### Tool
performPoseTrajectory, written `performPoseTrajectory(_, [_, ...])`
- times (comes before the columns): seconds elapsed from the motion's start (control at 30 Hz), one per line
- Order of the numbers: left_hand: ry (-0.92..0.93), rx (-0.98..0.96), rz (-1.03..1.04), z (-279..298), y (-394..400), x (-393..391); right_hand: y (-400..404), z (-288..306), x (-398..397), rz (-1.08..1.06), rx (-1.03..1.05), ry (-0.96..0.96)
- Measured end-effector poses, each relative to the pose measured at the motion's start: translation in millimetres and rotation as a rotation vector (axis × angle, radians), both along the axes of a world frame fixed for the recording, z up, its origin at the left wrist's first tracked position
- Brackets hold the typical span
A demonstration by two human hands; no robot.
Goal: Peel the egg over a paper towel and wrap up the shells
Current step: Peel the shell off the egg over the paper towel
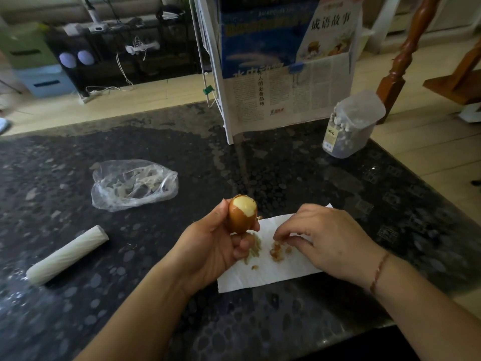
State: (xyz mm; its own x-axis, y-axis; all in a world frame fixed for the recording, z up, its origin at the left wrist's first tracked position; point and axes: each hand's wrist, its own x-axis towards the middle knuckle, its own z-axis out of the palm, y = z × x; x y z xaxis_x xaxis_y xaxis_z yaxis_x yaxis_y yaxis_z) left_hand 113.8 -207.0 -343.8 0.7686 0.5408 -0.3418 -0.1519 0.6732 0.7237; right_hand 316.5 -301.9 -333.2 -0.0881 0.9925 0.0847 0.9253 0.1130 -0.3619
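Note:
My left hand (216, 246) grips a brown egg (242, 214) upright above the left edge of a white paper towel (270, 272). The egg's top is peeled to pale white; brown shell still covers its lower part. My right hand (325, 235) hovers low over the towel with fingertips curled together just above a small pile of brown shell bits (277, 252). Whether a shell piece sits between those fingertips is hidden. More shell crumbs lie beside my left fingers.
A crumpled clear plastic bag (134, 185) lies left of the egg. A white roll (67, 255) rests at the near left on the dark stone table (130, 308). A plastic jar (351, 126) and a propped newspaper stand (283, 97) are at the back.

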Motion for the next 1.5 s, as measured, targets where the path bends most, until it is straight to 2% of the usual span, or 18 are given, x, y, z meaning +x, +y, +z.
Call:
performPoseTrajectory(0.33, [-0.01, 0.004, -0.012, -2, 0, 4, 0, 5, 6, -0.075, 0.027, 0.066])
performPoseTrajectory(0.6, [0.058, 0.077, -0.02, -2, -1, 6, 1, 3, 17, -0.109, -0.015, 0.287])
performPoseTrajectory(0.7, [0.079, 0.112, -0.046, -1, -2, 6, 1, 4, 20, -0.124, 0.055, 0.392])
performPoseTrajectory(0.87, [0.072, 0.132, -0.158, 1, -4, 6, -1, 4, 11, -0.094, 0.117, 0.423])
performPoseTrajectory(1.07, [0.008, 0.127, -0.217, -3, -4, 9, 0, 11, -3, -0.085, 0.233, 0.583])
performPoseTrajectory(1.4, [0.014, 0.195, -0.196, -6, -2, 9, 0, 12, -11, -0.058, 0.275, 0.529])
performPoseTrajectory(1.5, [0.051, 0.256, -0.186, -5, -4, 10, 0, 12, -15, -0.052, 0.342, 0.439])
